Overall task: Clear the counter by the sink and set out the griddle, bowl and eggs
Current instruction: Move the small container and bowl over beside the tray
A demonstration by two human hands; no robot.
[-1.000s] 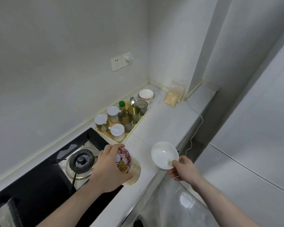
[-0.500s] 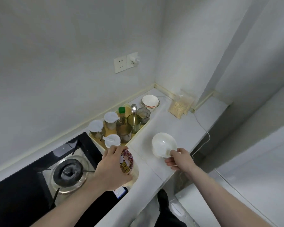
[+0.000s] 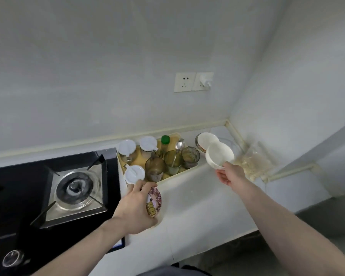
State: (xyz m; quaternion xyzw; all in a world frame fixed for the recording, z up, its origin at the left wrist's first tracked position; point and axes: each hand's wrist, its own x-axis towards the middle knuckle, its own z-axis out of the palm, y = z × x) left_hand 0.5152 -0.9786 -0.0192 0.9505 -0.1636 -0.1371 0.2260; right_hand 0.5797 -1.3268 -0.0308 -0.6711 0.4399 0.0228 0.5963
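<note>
Gripping a white bowl [image 3: 219, 157] by its near rim, right hand [image 3: 230, 174] hovers just beside stacked bowls [image 3: 206, 139] behind-left.

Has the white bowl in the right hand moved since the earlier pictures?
Yes. The white bowl went from the counter's front edge toward the back wall, now beside the stacked bowls.

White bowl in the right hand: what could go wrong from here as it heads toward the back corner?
1. The right hand pinches the white bowl only at its near rim, tilted, so it could slip.
2. It hangs close to the stacked bowls by the wall; a hasty set-down may knock or chip them.
3. The left hand holds a patterned container near the crowded tray; a distracted move could bump the glasses.
</note>
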